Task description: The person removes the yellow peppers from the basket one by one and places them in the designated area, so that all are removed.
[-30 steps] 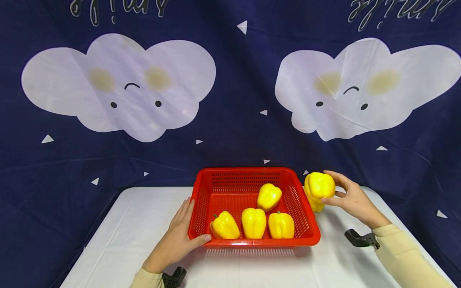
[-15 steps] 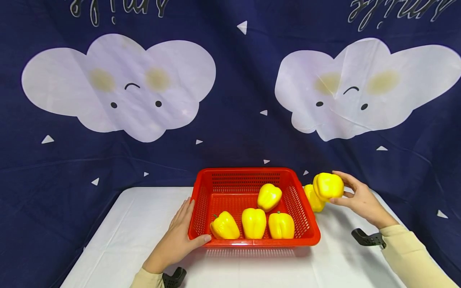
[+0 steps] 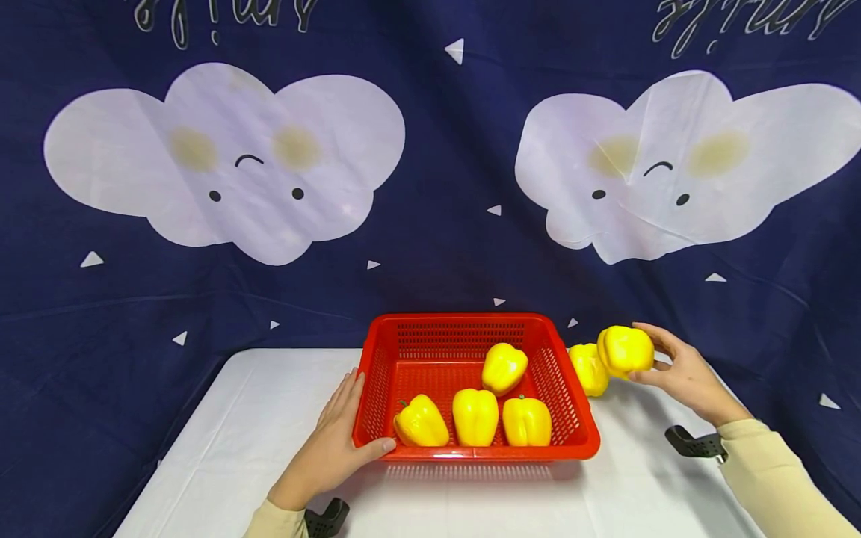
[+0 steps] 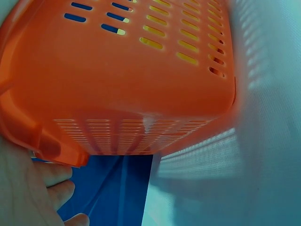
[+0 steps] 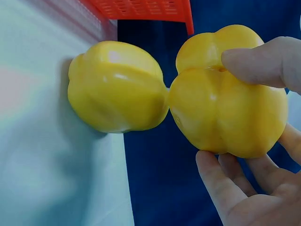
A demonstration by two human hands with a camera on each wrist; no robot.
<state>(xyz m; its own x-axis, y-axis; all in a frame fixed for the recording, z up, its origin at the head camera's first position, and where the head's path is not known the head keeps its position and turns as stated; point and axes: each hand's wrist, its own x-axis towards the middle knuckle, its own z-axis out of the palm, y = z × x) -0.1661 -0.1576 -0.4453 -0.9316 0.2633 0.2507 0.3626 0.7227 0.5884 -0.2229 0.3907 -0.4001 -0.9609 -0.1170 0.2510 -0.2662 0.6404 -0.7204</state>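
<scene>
My right hand (image 3: 689, 381) holds a yellow bell pepper (image 3: 625, 350) between thumb and fingers, beyond the basket's right side. A second yellow bell pepper (image 3: 587, 371) sits on the table right by the basket wall, and the held one overlaps its edge. In the right wrist view the thumb presses the held pepper (image 5: 230, 108) from above, fingertips below. My left hand (image 3: 324, 452) rests along the left side of the red plastic basket (image 3: 471, 453), fingers straight and thumb on the front rim. In the left wrist view the fingertips show beside the basket's rim (image 4: 61, 155).
Inside the basket lie several yellow bell peppers (image 3: 474, 417), mostly along the front wall, with one pepper (image 3: 504, 368) farther back. A white cloth covers the table (image 3: 249, 403). Behind it hangs a dark blue curtain (image 3: 444, 276) with cloud prints.
My right hand has moved to the right with its pepper, uncovering more of the pepper beside the basket. The left hand and the basket have kept their places.
</scene>
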